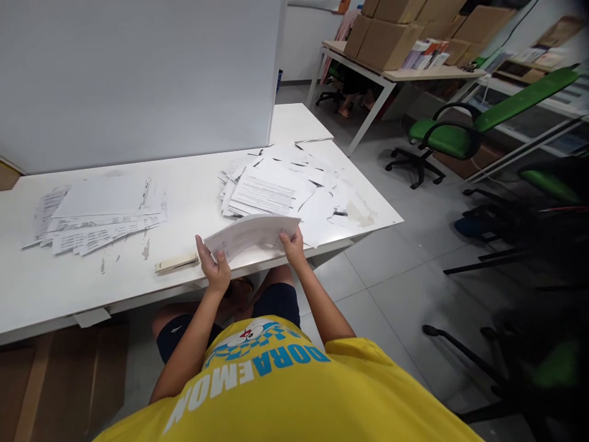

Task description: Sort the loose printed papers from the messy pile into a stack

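Note:
Bowed printed paper sheets [251, 236] are held up over the desk's front edge, between my two hands. At their left end is my left hand [215, 270], its thumb on the near side and its fingers along the outer edge. My right hand [293, 247] pinches the right end. A cream stapler [177, 263] lies on the desk just left of my left hand. Beyond the held sheets, a messy pile of printed papers [269, 190] spreads toward the desk's right end. Another stack of papers [103, 199] rests on the left, its sheets fanned unevenly.
A tall pale partition [138, 80] rises along the back of the white desk [191, 184]. Cardboard boxes [386, 43] stand on another table at the back right. A green office chair [446, 136] is on the tiled floor, and a brown carton [69, 374] sits under the desk.

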A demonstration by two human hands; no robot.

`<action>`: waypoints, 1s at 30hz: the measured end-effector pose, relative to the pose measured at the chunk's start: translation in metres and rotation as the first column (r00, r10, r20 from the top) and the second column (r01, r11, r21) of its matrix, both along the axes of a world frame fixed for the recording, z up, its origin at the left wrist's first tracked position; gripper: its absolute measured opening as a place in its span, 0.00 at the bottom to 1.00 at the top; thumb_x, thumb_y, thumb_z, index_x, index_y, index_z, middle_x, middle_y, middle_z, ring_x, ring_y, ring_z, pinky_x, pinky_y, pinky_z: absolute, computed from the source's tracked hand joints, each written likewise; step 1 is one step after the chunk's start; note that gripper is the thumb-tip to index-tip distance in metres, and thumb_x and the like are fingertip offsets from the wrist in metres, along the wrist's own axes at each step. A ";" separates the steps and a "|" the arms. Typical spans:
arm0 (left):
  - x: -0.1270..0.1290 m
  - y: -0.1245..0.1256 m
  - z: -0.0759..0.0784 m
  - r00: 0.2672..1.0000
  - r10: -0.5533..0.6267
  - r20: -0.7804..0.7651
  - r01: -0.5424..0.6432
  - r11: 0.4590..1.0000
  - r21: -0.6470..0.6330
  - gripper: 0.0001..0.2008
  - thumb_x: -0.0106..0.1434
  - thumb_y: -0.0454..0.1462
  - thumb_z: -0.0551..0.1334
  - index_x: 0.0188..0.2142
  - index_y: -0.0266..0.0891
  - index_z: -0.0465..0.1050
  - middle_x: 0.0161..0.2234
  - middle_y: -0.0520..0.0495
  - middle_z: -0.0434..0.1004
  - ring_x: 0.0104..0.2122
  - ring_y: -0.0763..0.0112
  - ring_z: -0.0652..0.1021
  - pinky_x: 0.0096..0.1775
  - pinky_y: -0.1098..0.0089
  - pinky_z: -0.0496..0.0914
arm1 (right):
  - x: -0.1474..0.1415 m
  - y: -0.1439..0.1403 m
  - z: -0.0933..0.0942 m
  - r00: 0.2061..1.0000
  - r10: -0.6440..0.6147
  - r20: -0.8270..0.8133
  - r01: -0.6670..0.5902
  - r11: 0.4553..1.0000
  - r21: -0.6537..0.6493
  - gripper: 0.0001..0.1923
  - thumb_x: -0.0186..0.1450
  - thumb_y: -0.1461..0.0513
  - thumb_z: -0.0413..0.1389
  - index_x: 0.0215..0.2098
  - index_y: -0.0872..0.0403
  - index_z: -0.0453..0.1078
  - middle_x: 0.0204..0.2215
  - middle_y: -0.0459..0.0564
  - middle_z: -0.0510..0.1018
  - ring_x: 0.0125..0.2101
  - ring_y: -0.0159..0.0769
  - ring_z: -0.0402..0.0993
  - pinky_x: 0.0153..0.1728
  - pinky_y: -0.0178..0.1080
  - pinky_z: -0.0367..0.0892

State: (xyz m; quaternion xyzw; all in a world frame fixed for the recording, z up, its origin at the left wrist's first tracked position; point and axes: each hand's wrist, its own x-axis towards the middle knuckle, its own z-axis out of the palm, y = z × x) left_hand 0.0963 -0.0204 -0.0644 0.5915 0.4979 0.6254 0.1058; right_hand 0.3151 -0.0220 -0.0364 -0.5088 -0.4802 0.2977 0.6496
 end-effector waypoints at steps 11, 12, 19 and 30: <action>-0.027 -0.043 0.025 0.997 -0.027 0.079 0.044 0.972 -0.230 0.23 0.68 0.47 0.56 0.58 0.41 0.68 0.44 0.42 0.78 0.45 0.63 0.78 0.49 0.65 0.72 | -0.006 -0.028 0.002 0.956 0.135 0.259 -0.105 0.987 -0.126 0.13 0.63 0.53 0.54 0.39 0.51 0.71 0.31 0.49 0.77 0.34 0.44 0.73 0.41 0.46 0.70; -0.033 -0.048 0.029 0.997 -0.032 0.077 0.051 0.965 -0.258 0.25 0.67 0.47 0.57 0.61 0.42 0.65 0.45 0.42 0.78 0.45 0.64 0.78 0.48 0.65 0.72 | -0.005 -0.032 0.005 0.957 0.152 0.249 -0.115 0.981 -0.157 0.13 0.63 0.54 0.54 0.42 0.51 0.71 0.34 0.50 0.78 0.35 0.44 0.73 0.41 0.46 0.70; -0.074 -0.066 0.051 0.947 0.086 -0.310 -0.135 0.981 -0.141 0.22 0.66 0.41 0.58 0.58 0.42 0.69 0.49 0.39 0.73 0.49 0.60 0.74 0.53 0.58 0.69 | -0.008 -0.044 0.015 0.932 0.363 -0.022 -0.346 0.868 -0.356 0.22 0.58 0.58 0.58 0.51 0.52 0.69 0.45 0.51 0.79 0.45 0.46 0.74 0.44 0.46 0.71; -0.097 0.021 0.084 0.785 -0.100 -0.612 -0.140 0.933 -0.332 0.23 0.69 0.43 0.48 0.57 0.37 0.69 0.54 0.38 0.73 0.56 0.54 0.68 0.57 0.54 0.63 | -0.040 -0.043 0.005 0.909 0.388 -0.149 -0.409 0.769 -0.490 0.24 0.56 0.57 0.57 0.50 0.52 0.67 0.45 0.51 0.78 0.46 0.47 0.74 0.47 0.46 0.69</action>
